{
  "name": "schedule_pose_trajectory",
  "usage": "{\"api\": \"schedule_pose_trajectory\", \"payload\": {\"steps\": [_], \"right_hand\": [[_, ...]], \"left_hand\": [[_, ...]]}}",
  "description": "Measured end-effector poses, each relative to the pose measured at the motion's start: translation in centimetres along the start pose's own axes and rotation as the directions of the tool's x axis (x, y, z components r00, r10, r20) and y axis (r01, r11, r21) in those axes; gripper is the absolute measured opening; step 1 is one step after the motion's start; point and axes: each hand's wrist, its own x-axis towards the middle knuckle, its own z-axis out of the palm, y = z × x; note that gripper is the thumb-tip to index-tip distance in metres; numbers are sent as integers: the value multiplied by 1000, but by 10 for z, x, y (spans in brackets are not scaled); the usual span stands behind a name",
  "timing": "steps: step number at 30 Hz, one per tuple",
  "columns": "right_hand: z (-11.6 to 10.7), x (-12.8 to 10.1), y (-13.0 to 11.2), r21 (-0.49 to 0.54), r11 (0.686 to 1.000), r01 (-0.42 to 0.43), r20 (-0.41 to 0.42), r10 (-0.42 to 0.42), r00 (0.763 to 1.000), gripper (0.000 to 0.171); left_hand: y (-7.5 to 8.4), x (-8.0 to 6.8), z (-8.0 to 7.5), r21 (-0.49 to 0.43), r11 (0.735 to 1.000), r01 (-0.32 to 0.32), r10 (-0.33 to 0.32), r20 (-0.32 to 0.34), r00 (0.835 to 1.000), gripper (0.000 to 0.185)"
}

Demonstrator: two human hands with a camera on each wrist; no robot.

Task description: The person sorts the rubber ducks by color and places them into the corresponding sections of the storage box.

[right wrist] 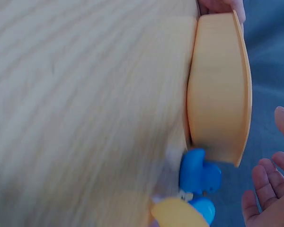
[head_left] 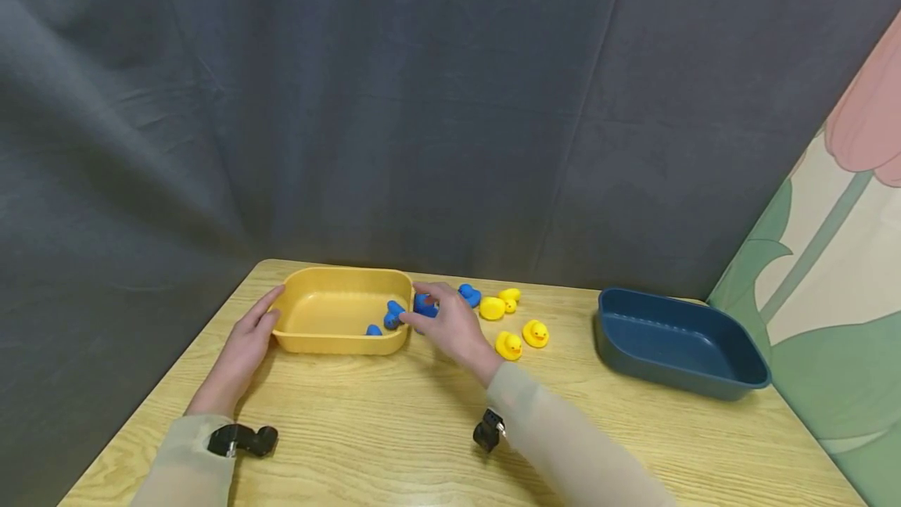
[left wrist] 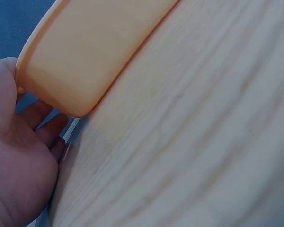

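Blue duck (head_left: 425, 304) by relaxed right fingers (head_left: 422, 321), left fingers (head_left: 262, 311) straight on yellow tray (head_left: 310, 335), wooden table (head_left: 394, 429), grey curtain (head_left: 422, 100)

yellow ducks (head_left: 492, 308): 4, on table | blue ducks (head_left: 392, 314): 4 visible — 2 in tray, 1 at hand, 1 on table | yellow tray (head_left: 331, 339): 1 | dark blue tray (head_left: 669, 362): 1 | hands: 2

Pale wood-grain bench (head_left: 394, 429), smooth with a low sheen. Matt plastic yellow tray (head_left: 331, 311) and navy tray (head_left: 676, 343); glossy rubbery-looking yellow ducks (head_left: 508, 345) and blue ducks (head_left: 393, 314). Dull, creased grey cloth backdrop (head_left: 422, 100).
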Motion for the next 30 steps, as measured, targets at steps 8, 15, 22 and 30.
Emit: {"api": "schedule_pose_trajectory", "payload": {"steps": [8,15,22,30], "right_hand": [[-23,5,9,-1,999,-48,-16,48,999,62],[-41,8,24,-8,998,-63,-27,62,998,57],[-53,10,37,-23,996,-89,-19,89,996,59],[-62,14,53,-68,995,-72,-13,71,997,59]], "left_hand": [[0,-2,-3,-31,1000,0,-1,-17,1000,60],[-3,-3,-3,-77,997,-6,3,-36,999,59],[-3,-5,-5,-95,995,-10,7,-41,999,59],[-5,-11,-8,-119,993,-10,5,-41,999,59]]}}
